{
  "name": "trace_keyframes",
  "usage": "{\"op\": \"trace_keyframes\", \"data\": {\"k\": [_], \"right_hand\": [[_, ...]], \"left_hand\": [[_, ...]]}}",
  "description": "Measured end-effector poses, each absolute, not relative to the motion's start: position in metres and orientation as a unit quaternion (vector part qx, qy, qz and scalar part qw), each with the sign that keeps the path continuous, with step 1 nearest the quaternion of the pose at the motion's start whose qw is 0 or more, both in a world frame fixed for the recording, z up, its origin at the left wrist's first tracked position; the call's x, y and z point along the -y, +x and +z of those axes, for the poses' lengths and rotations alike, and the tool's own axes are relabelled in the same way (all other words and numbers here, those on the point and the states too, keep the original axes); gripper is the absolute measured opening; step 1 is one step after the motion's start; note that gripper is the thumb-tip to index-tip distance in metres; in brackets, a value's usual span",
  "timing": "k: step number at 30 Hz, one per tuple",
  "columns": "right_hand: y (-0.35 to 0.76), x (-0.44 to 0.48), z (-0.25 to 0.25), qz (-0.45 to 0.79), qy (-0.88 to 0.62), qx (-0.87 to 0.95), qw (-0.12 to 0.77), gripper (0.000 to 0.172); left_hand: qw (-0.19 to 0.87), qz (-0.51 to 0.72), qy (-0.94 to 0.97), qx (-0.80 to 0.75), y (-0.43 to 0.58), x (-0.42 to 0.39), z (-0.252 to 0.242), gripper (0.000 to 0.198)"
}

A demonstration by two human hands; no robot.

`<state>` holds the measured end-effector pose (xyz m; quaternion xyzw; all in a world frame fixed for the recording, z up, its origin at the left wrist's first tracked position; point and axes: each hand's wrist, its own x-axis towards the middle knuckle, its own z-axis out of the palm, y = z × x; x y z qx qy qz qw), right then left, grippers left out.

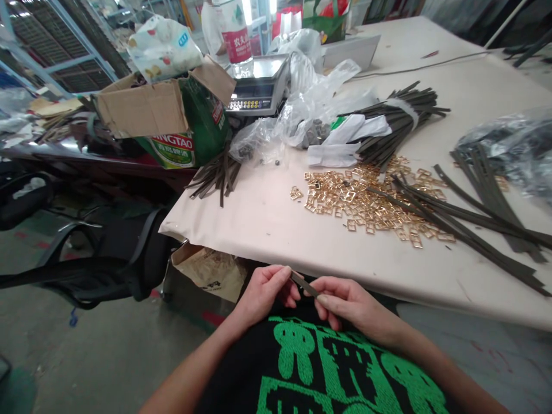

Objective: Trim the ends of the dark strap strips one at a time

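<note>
Between my two hands, in front of my body and just off the table's near edge, is a short dark grey-brown strap (304,284). My left hand (271,287) pinches its upper end between thumb and fingers. The other end sits in the closed fingers of my right hand (340,300). Beyond my hands a spread of small gold rectangular buckles (357,198) lies on the table (241,224). Loose long dark straps (457,221) lie across the right side of the buckles. Whether a buckle is on the held strap cannot be made out.
A tied bundle of straps (399,123) lies behind the buckles. Clear plastic bags (297,109), a scale (254,95) and a Tsingtao box (172,126) stand at the back left. A black chair (116,253) and a paper bag (211,273) are at the left, below table height.
</note>
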<state>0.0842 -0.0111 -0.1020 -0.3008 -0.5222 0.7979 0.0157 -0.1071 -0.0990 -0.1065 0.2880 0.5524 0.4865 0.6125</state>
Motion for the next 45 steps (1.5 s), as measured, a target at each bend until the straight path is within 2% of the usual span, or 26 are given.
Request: {"op": "trace_keyframes", "data": {"k": [8,17,20,24,26,31,38,40,45], "right_hand": [[0.08,0.017,-0.125,0.87,-0.285,0.392,0.092,0.03],[0.076,0.021,-0.131,0.86,-0.259,0.422,0.119,0.021],[0.075,0.02,-0.128,0.847,-0.259,0.447,0.123,0.021],[0.074,0.019,-0.129,0.828,-0.276,0.469,0.136,0.022],[0.074,0.019,-0.131,0.815,-0.287,0.479,0.155,0.024],[0.07,0.022,-0.13,0.768,-0.315,0.521,0.198,0.025],[0.075,0.025,-0.126,0.671,-0.328,0.626,0.222,0.013],[0.078,0.026,-0.127,0.65,-0.324,0.65,0.223,0.013],[0.079,0.026,-0.13,0.662,-0.327,0.636,0.225,0.014]], "left_hand": [[0.61,0.455,0.319,-0.566,-0.108,0.098,-0.107,0.045],[0.682,0.389,0.311,-0.535,-0.098,0.091,-0.123,0.049],[0.612,0.379,0.375,-0.585,-0.096,0.091,-0.12,0.038],[0.346,0.428,0.506,-0.664,-0.099,0.092,-0.11,0.01],[0.282,0.441,0.562,-0.641,-0.1,0.092,-0.105,0.009],[0.345,0.462,0.542,-0.612,-0.095,0.09,-0.107,0.012],[0.5,0.481,0.406,-0.595,-0.092,0.084,-0.113,0.021],[0.466,0.462,0.449,-0.606,-0.093,0.084,-0.11,0.021],[0.281,0.378,0.608,-0.639,-0.09,0.084,-0.109,0.018]]}}
